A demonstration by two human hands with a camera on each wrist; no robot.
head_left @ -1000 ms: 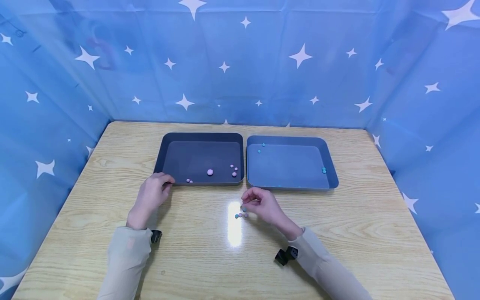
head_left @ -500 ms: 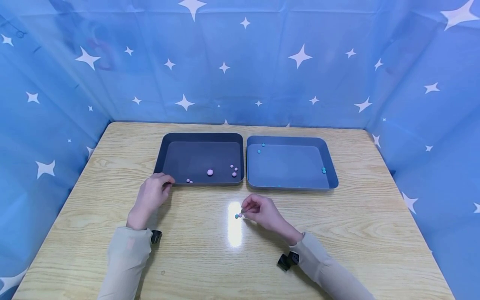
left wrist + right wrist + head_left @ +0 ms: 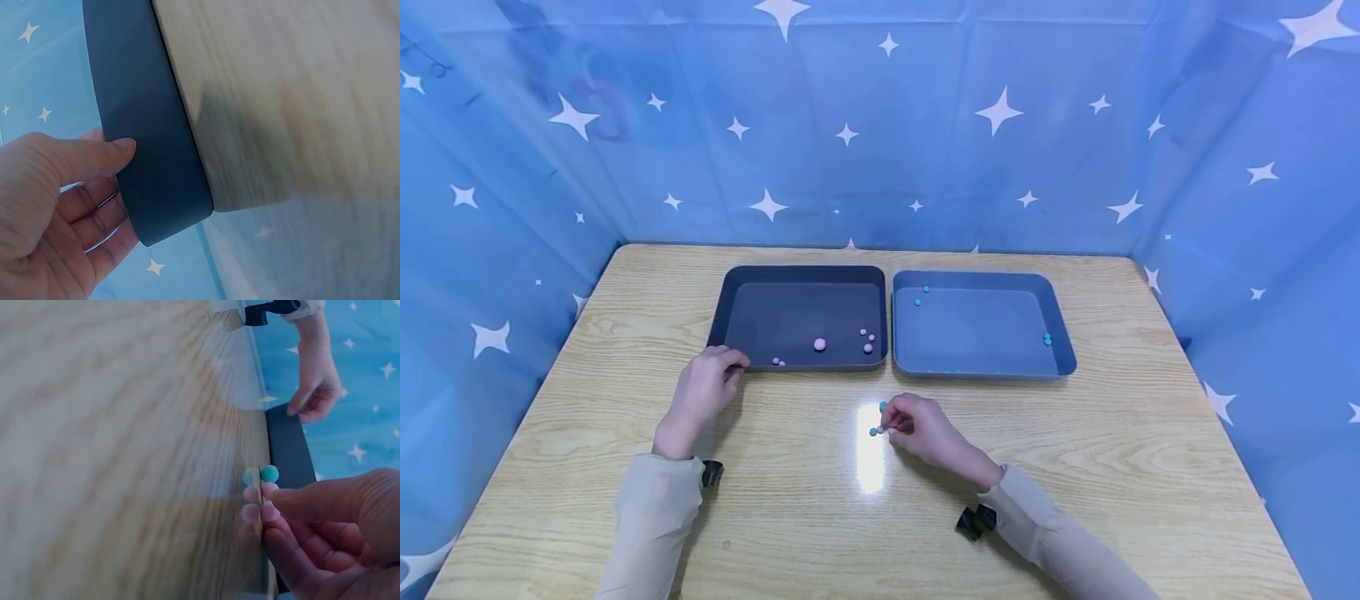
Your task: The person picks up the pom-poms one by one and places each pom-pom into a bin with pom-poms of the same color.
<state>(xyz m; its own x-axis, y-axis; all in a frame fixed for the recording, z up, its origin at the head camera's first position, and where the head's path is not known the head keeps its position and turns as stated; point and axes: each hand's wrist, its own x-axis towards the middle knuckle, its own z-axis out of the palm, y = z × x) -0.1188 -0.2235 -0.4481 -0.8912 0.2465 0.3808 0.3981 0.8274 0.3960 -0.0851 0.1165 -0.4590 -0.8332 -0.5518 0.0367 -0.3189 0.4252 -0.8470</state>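
My left hand [image 3: 703, 385] grips the near left corner of a dark tray [image 3: 805, 369]. In the left wrist view its thumb lies on the tray's outer wall [image 3: 156, 156] and the other fingers are behind the rim. My right hand [image 3: 928, 429] is low over the table, thumb and forefinger on either side of a small pink ball [image 3: 270, 511], which seems pinched while touching the tabletop. Beside it in a row sit another pink ball [image 3: 269, 490] and a teal ball [image 3: 269, 474]. A second teal ball [image 3: 883, 407] shows just beyond the right fingers.
Several pink balls lie in the dark tray, one larger pink ball [image 3: 820, 344] among them. A blue tray [image 3: 985, 376] stands right of it, with several teal balls [image 3: 1048, 339] inside. Star-patterned blue cloth [image 3: 880, 167] surrounds the wooden table [image 3: 805, 517].
My right hand has drawn slightly nearer to me. A teal ball near its fingertips has shifted a little farther away on the table. My left hand stays on the dark tray.
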